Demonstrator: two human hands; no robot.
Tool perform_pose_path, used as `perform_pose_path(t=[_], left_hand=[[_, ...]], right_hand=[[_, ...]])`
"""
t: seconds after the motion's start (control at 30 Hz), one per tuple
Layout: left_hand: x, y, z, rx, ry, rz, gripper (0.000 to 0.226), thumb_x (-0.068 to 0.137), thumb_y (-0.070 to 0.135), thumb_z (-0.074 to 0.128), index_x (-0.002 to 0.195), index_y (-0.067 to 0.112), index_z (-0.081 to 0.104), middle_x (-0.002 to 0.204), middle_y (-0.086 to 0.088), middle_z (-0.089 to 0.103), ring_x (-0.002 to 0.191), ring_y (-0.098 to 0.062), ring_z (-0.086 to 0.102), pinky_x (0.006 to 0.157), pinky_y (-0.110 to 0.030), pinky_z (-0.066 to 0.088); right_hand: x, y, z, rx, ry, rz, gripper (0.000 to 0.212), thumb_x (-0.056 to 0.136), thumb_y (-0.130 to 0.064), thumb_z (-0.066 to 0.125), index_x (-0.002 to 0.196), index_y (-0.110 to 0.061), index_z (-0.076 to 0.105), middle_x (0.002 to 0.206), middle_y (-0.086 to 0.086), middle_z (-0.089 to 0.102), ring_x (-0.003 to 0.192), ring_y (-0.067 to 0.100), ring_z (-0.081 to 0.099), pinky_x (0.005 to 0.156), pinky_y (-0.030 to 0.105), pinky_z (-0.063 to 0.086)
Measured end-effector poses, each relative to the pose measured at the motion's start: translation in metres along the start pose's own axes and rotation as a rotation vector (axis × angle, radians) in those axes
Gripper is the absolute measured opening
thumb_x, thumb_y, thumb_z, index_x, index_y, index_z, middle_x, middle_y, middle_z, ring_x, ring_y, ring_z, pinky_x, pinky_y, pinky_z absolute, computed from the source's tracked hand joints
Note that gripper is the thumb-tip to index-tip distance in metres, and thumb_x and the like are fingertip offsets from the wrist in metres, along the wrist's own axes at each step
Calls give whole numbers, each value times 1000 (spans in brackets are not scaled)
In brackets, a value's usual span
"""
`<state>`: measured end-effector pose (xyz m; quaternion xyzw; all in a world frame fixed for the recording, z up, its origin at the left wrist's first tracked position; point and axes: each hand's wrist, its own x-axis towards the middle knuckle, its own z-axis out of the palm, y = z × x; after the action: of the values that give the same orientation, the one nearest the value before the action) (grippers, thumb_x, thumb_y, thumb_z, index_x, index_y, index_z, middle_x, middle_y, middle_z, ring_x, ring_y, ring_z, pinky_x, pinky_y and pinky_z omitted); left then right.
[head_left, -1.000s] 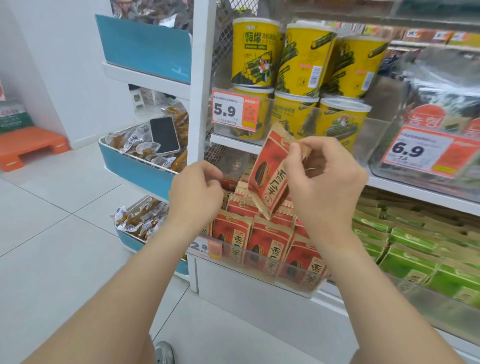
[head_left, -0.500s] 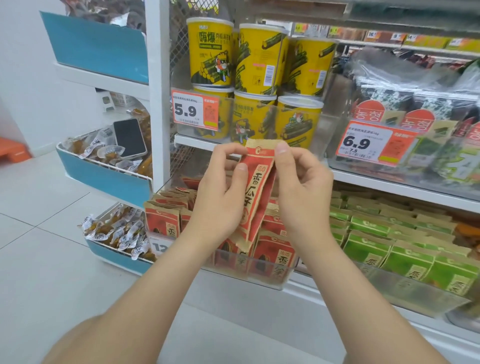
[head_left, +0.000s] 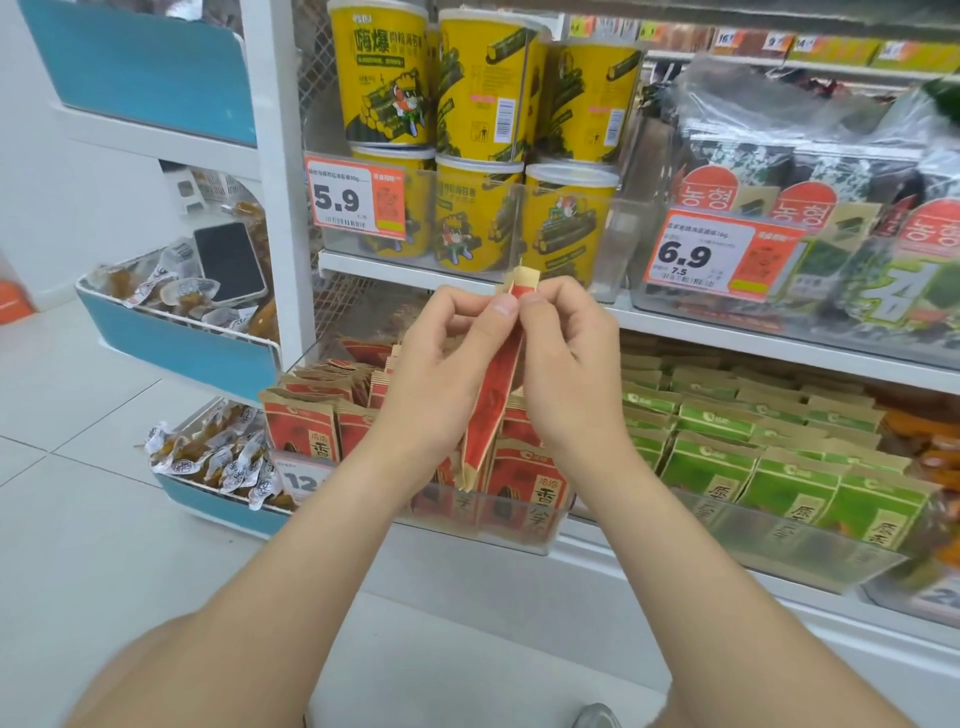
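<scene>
Both hands held one red packet (head_left: 494, 397) in front of the shelves, above a clear bin (head_left: 519, 527) of like red packets (head_left: 306, 431). The packet was turned edge-on to the camera. It hung nearly upright, its top tipped a little to the right and its lower end just over the bin's front row.

The left hand (head_left: 441, 369) pinched the packet near its top. Its thumb (head_left: 503, 307) pressed flat against the near left face, and its fingers (head_left: 452, 304) curled in close together behind. The right hand (head_left: 569, 369) met it from the other side, thumb tip on the top edge and touching the left thumb. Its fingers (head_left: 576, 306) were bent and bunched, not spread. How the fingertips lay on the packet's far side could not be seen. The top strip of the packet stuck up just above the two thumbs.

Green packets (head_left: 779, 467) filled the next bin to the right. Yellow tubs (head_left: 478, 218) stood stacked on the shelf (head_left: 727, 335) above. Well to the left, a phone (head_left: 228, 270) lay face up in a blue basket (head_left: 182, 343) of wrapped snacks.
</scene>
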<state>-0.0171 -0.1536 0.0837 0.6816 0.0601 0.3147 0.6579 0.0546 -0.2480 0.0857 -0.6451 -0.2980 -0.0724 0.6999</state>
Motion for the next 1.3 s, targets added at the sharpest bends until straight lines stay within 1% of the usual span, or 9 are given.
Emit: perform_pose_path(t=[0.13, 0.23, 0.4, 0.6, 0.73, 0.87, 1.1, 1.2, 1.3], left_hand=[[0, 2, -1, -92, 37, -59, 20, 111, 27, 57, 100, 10, 62, 87, -7, 63, 83, -19, 58, 77, -39, 46], [1, -1, -4, -169, 31, -108, 18, 112, 28, 58, 99, 16, 63, 89, -10, 65, 86, -26, 60, 79, -44, 46], [1, -3, 0, -310, 63, -146, 19, 114, 27, 52, 104, 15, 62, 102, -18, 65, 100, -33, 61, 93, -54, 48], [4, -1, 1, -514, 183, -208, 31, 117, 28, 43, 130, 4, 58, 111, -20, 69, 103, -30, 68, 98, -48, 59], [3, 0, -5, -283, 127, -110, 18, 113, 26, 56, 116, 10, 64, 114, -21, 73, 101, -26, 69, 90, -50, 56], [-1, 3, -10, -57, 83, 6, 10, 106, 16, 67, 114, 12, 71, 106, -5, 79, 96, -19, 75, 85, -47, 62], [-9, 6, -18, 200, -48, 141, 40, 89, 17, 71, 129, 26, 73, 119, 13, 78, 111, -10, 74, 99, -47, 60], [-8, 5, -24, 189, -86, 117, 42, 93, 12, 67, 131, 28, 73, 120, 11, 78, 111, -14, 75, 91, -55, 63], [-9, 5, -28, 182, -118, 99, 43, 101, 4, 64, 136, 27, 72, 123, 6, 78, 113, -19, 75, 92, -58, 63]], right_hand=[[-4, -2, 1, -129, -3, -86, 26, 111, -25, 54, 91, -11, 63, 68, -2, 59, 61, 15, 51, 59, 38, 43], [-5, -2, 1, -149, 5, -93, 25, 110, -30, 60, 92, -15, 67, 74, 2, 69, 67, 26, 62, 62, 42, 51], [-3, -6, 1, -165, -81, 23, 16, 98, -34, 69, 89, -21, 67, 72, -12, 66, 67, 7, 59, 67, 29, 47], [-7, -3, 2, -272, -215, 183, 31, 87, -55, 75, 96, -29, 59, 84, -7, 75, 80, 16, 73, 79, 47, 61], [-7, -2, 2, -155, -169, 138, 34, 97, -56, 69, 91, -25, 56, 77, 6, 76, 64, 23, 70, 64, 44, 55], [-4, -2, -2, -63, -151, 130, 37, 110, -47, 55, 92, -15, 54, 66, -5, 64, 60, 15, 58, 63, 40, 46], [-5, -1, -4, -86, -127, 100, 42, 116, -34, 47, 85, -6, 51, 63, -9, 48, 56, 10, 44, 56, 33, 39], [-7, -1, -3, -103, -161, 97, 35, 115, -37, 47, 87, -21, 60, 66, -7, 57, 60, 14, 52, 58, 44, 45], [-7, 1, -3, -89, -196, 109, 37, 114, -41, 49, 93, -15, 64, 75, 6, 64, 66, 24, 59, 66, 58, 53]])
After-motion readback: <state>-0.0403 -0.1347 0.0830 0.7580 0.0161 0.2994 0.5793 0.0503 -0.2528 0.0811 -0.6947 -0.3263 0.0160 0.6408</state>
